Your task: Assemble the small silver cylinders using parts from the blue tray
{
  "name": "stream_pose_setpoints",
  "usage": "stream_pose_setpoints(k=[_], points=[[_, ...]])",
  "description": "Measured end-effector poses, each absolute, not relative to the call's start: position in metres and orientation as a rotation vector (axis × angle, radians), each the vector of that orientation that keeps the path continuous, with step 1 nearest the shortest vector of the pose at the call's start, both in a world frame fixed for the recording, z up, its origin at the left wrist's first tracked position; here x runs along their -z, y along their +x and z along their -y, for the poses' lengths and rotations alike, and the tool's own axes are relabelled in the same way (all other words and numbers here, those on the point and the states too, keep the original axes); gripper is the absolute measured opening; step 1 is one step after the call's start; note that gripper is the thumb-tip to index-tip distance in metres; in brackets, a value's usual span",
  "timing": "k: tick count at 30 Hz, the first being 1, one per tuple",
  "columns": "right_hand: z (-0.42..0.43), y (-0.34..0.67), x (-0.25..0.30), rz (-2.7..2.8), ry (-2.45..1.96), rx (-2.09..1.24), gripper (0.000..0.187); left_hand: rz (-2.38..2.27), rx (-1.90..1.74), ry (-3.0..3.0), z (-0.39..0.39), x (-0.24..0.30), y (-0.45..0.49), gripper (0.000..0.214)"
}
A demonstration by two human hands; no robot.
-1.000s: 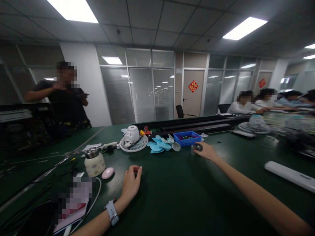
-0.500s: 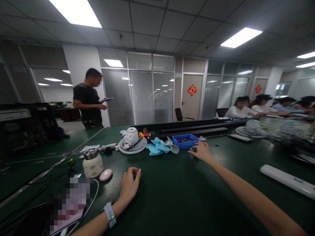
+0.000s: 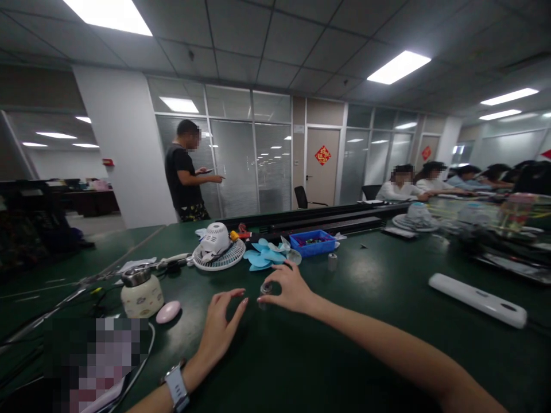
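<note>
My left hand [image 3: 220, 324] is above the green table with thumb and fingers apart and nothing between them. Just to its right, my right hand [image 3: 289, 289] pinches a small cylinder [image 3: 266, 288] between thumb and fingers; it looks clear or metallic, and its exact kind is too small to make out. A similar small metallic cylinder [image 3: 332, 261] stands upright on the table, beyond my right hand. Behind it sits a blue plastic bin [image 3: 313, 248] holding small parts. Light-blue fan blades [image 3: 262, 256] lie to the bin's left.
A white fan head with grille [image 3: 219, 255] lies left of the blades. Nearer on the left are a cream flask [image 3: 142, 295], a pink mouse-shaped object [image 3: 169, 312] and cables. To the right lies a long white bar [image 3: 476, 299]. Black rails [image 3: 327, 221] run along the back; people are beyond.
My right hand has moved from beside the blue bin toward my left hand, with the small cylinder in it. My left hand's fingers have opened. The standing person has shifted to the right.
</note>
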State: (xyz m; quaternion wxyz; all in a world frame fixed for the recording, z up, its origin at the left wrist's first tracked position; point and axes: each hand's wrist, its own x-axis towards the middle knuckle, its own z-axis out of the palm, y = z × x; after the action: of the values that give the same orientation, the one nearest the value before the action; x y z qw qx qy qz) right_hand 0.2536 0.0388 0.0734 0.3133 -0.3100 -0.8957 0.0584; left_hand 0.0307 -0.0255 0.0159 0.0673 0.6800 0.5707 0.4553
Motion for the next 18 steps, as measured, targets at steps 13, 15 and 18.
stream_pose_setpoints(k=[13,15,18], points=[[-0.030,0.214,-0.044,2.409,-0.814,-0.259,0.035,-1.595,-1.358,2.113,0.031,-0.032,0.041,0.033],[-0.027,0.213,-0.045,2.421,-0.819,-0.265,0.036,-1.637,-1.379,2.072,0.029,-0.031,0.041,0.033],[-0.023,0.212,-0.044,2.437,-0.813,-0.281,0.042,-1.702,-1.391,2.043,0.024,-0.030,0.039,0.033]])
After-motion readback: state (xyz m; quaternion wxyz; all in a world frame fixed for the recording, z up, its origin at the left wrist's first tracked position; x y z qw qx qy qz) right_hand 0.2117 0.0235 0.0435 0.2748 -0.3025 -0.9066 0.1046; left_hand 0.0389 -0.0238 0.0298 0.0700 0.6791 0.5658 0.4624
